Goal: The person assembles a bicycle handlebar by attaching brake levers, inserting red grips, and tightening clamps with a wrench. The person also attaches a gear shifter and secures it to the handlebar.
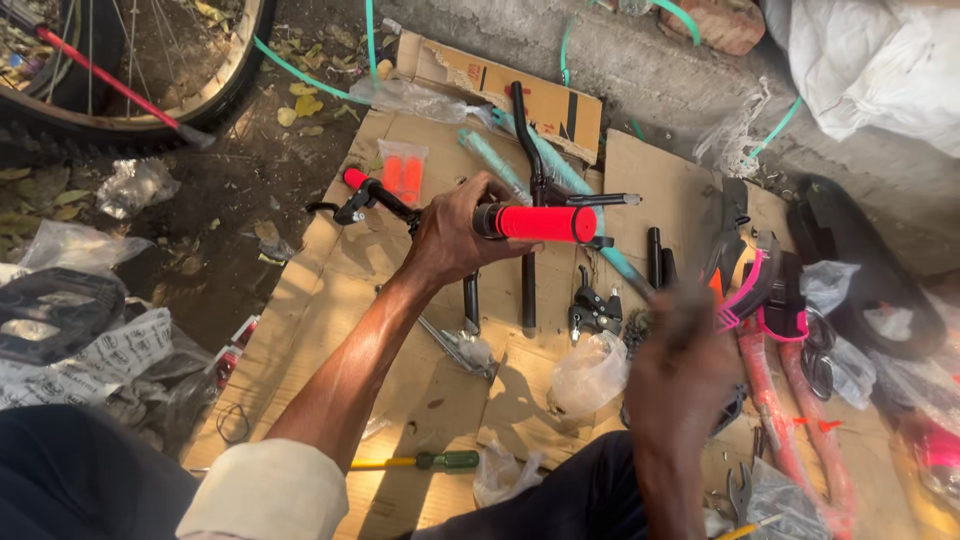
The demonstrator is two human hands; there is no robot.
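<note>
My left hand [455,235] grips a black bicycle handlebar [395,205] held level above flattened cardboard [330,290]. A red rubber grip [535,223] covers the bar end just right of my fist, and another red grip [354,178] caps the far end beside a black brake lever. My right hand [680,365] hovers lower right, blurred by motion, back toward me; whether it holds anything is hidden. A black brake lever clamp [592,310] lies on the cardboard between both hands.
A bicycle wheel [120,110] stands at top left. Black tubes [528,150], a teal-wrapped tube [500,165], plastic bags [588,375], a screwdriver [420,462], red frame tubes [790,420], a black saddle [870,260] and a white sack [880,60] crowd the ground.
</note>
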